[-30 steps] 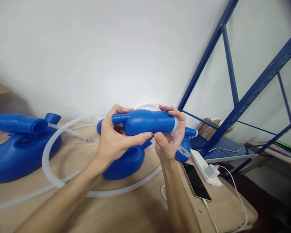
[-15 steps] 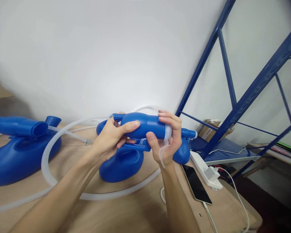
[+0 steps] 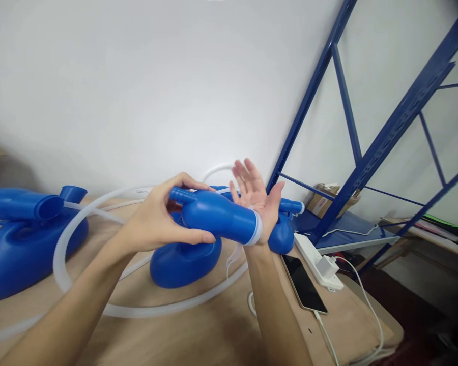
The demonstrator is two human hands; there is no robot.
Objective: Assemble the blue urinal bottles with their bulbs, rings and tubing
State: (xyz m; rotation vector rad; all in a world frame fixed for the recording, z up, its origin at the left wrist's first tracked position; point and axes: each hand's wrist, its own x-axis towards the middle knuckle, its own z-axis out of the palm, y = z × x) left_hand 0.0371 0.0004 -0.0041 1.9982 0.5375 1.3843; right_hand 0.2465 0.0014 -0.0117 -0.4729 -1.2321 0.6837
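Note:
My left hand (image 3: 168,216) grips a blue plastic tube-shaped bottle part (image 3: 219,213), thumb along its near side and fingers behind. A ribbed nozzle sticks out at its left end. Over the right end sits a white cap (image 3: 257,229), with a thin translucent strap hanging below. My right hand (image 3: 255,195) is spread, palm up, and the heel of its palm touches the cap. Behind and below the held part, a rounded blue plastic bottle (image 3: 185,264) lies on the table. Part of it is hidden.
Another blue bottle (image 3: 34,249) lies at the left, and one more (image 3: 282,236) behind my right wrist. A translucent hose (image 3: 168,311) loops across the table. A phone (image 3: 303,284) and power strip (image 3: 318,262) lie near the right edge, beside a blue metal rack (image 3: 313,91).
My right hand has let go of the capped end and opened flat, its heel against the cap. The tube-shaped part has tilted down to the right. My left hand has changed its hold.

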